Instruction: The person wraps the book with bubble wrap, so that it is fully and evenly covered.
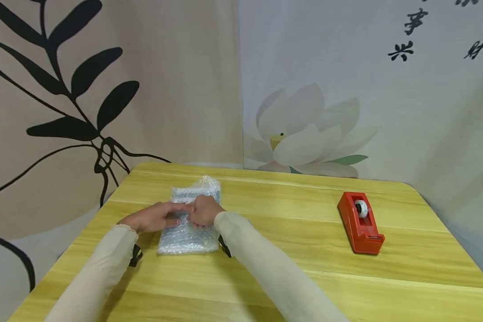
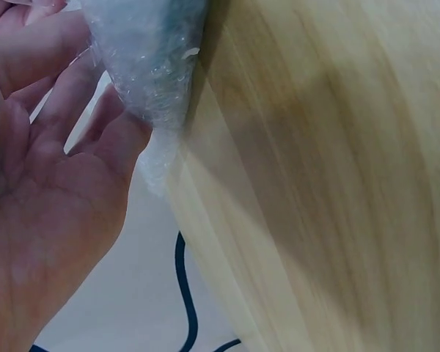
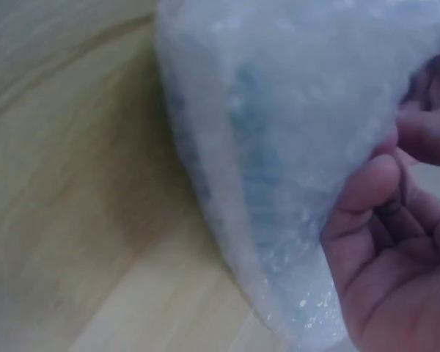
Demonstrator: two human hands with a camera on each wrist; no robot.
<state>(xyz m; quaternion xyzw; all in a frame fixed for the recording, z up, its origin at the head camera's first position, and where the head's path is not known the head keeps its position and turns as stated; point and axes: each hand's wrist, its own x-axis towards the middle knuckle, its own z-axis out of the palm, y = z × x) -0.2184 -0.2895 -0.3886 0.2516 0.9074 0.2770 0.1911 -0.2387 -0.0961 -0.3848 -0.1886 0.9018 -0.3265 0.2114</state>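
Observation:
A flat package in clear bubble wrap [image 1: 189, 241] lies on the left half of the wooden table, with something pale and bluish showing through the plastic. My left hand [image 1: 154, 217] reaches over its left side, fingers extended and touching the wrap. From the right, my right hand [image 1: 204, 211] lies across the package's middle with its fingers curled, and both hands' fingertips meet there. In the right wrist view, curled fingers [image 3: 352, 220] are beside the bubble wrap [image 3: 293, 132]. Whether they pinch the plastic is hidden. The left wrist view shows the left palm [image 2: 59, 198] beside the wrap.
A red tape dispenser [image 1: 360, 228] with a roll of tape [image 1: 361, 209] stands at the right of the wooden table [image 1: 290, 250]. Behind the table hang cloth backdrops, one with a dark plant print [image 1: 64, 127], another with a lotus [image 1: 310, 129].

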